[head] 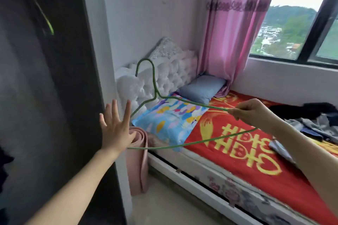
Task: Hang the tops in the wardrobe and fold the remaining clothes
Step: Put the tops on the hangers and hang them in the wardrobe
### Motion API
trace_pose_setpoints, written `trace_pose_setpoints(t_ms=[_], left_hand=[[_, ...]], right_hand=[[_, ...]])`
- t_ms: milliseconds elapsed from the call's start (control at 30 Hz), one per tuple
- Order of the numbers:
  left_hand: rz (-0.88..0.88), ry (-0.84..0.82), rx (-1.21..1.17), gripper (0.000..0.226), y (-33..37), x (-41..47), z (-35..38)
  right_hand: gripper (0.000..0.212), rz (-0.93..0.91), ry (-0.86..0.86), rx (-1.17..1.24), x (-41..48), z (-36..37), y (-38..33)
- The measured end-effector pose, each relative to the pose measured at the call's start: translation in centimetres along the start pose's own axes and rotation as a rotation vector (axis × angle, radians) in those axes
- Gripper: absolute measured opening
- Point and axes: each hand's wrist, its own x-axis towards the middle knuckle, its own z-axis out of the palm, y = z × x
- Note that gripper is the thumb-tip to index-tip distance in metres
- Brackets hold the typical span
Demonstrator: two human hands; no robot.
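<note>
The right hand (250, 113) has its grip pinched on one shoulder end of the green wire hanger (156, 96), which hangs in the air over the bed (237, 151). The left hand (117, 129) is open with fingers spread, by the wardrobe (54, 78) edge. The hanger's long axis runs across from one hand to the other, hook upright and curling toward the wardrobe. The heap of clothes (311, 122) lies on the bed just beyond the right hand, the nearer one, so I'd guess it reaches there next
</note>
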Motion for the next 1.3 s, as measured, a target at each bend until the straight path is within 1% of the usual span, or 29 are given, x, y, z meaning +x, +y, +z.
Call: trace_pose_setpoints(t_ms=[33, 67, 100, 133, 167, 200, 267, 367, 400, 467, 500, 533, 567, 600, 633, 667, 700, 767, 833, 900, 967, 1000, 1067, 1133, 1167, 1233, 1300], left_hand=[[0.047, -0.062, -0.028, 0.132, 2.3, 0.0, 1.4], [0.040, -0.108, -0.046, 0.131, 3.1, -0.3, 2.5], [0.037, -0.216, -0.102, 0.124, 4.9, -0.2, 3.9], [0.000, -0.304, -0.157, 0.113, 5.8, -0.4, 4.6], [0.005, -0.417, -0.230, 0.100, 8.5, -0.2, 6.6], [-0.006, -0.507, -0.274, 0.088, 10.1, -0.2, 7.7], [0.056, -0.577, -0.352, 0.064, 14.1, 0.1, 10.8], [0.065, -0.611, -0.598, 0.021, 20.4, 0.9, 14.4], [0.060, -0.633, -0.682, 0.011, 22.3, 1.3, 15.2], [0.092, -0.613, -0.808, 0.015, 26.2, 2.2, 17.4], [0.119, -0.607, -0.859, 0.016, 27.6, 2.6, 18.6], [0.143, -0.629, -0.915, 0.016, 29.8, 3.3, 20.4], [0.160, -0.654, -0.944, 0.015, 30.6, 3.5, 21.3], [0.189, -0.682, -0.987, 0.015, 33.0, 4.3, 23.1], [0.211, -0.700, -0.998, 0.014, 33.6, 4.3, 23.9], [0.253, -0.721, -1.021, 0.015, 35.7, 4.8, 25.5], [0.286, -0.743, -1.026, 0.016, 36.9, 4.9, 26.7], [0.383, -0.781, -1.035, 0.015, 39.6, 5.0, 28.6], [0.530, -0.767, -1.005, 0.014, 42.9, 5.0, 31.0], [0.721, -0.743, -0.943, 0.017, 45.4, 4.2, 32.4], [0.829, -0.766, -0.902, 0.019, 48.0, 3.2, 33.9], [0.843, -0.780, -0.894, 0.019, 49.1, 2.8, 34.7], [0.781, -0.834, -0.930, 0.016, 51.1, 2.3, 35.8], [0.759, -0.864, -0.941, 0.018, 53.2, 1.8, 37.2], [0.746, -0.890, -0.926, 0.023, 53.8, 1.7, 37.4], [0.682, -0.946, -0.815, 0.042, 56.5, 1.7, 39.1], [0.625, -1.011, -0.676, 0.062, 58.8, 2.4, 40.4]], right_hand=[[0.043, 0.089, 0.035, 0.031, -2.1, -2.3, 2.2], [0.047, 0.128, 0.051, 0.051, -3.2, -3.5, 3.5], [0.056, 0.163, 0.069, 0.076, -4.9, -5.1, 5.5], [0.061, 0.193, 0.082, 0.101, -5.9, -5.9, 6.6], [0.059, 0.244, 0.133, 0.135, -7.8, -7.8, 8.3], [0.053, 0.267, 0.161, 0.149, -8.9, -8.8, 9.4], [0.045, 0.330, 0.226, 0.174, -11.3, -11.2, 11.9], [0.048, 0.419, 0.304, 0.098, -13.9, -14.3, 15.7], [0.046, 0.430, 0.327, 0.070, -14.5, -15.2, 16.8], [0.037, 0.469, 0.352, 0.028, -15.5, -16.9, 18.6], [0.040, 0.476, 0.365, 0.024, -15.7, -17.6, 19.7], [0.049, 0.490, 0.373, 0.044, -16.0, -18.7, 21.2], [0.057, 0.530, 0.353, 0.053, -16.2, -19.2, 22.0], [0.063, 0.578, 0.336, 0.077, -16.2, -20.4, 23.6], [0.068, 0.636, 0.285, 0.075, -16.0, -20.7, 24.2], [0.071, 0.704, 0.244, 0.078, -15.6, -21.7, 25.5], [0.068, 0.767, 0.200, 0.047, -15.0, -22.1, 26.5], [0.046, 0.857, 0.110, 0.012, -13.7, -22.2, 28.2], [0.027, 0.902, 0.078, 0.018, -12.1, -22.0, 30.6], [0.017, 0.901, 0.096, 0.058, -10.7, -20.7, 32.0], [0.015, 0.903, 0.118, 0.090, -9.5, -19.9, 33.9], [0.022, 0.908, 0.131, 0.089, -9.0, -19.8, 34.9], [0.038, 0.926, 0.182, 0.091, -8.5, -20.1, 36.7], [0.041, 0.947, 0.219, 0.110, -8.7, -21.4, 39.2], [0.039, 0.957, 0.222, 0.112, -8.7, -21.9, 39.8], [0.034, 0.977, 0.257, 0.138, -9.2, -23.9, 42.8], [0.033, 0.989, 0.354, 0.150, -9.2, -26.1, 46.2]])
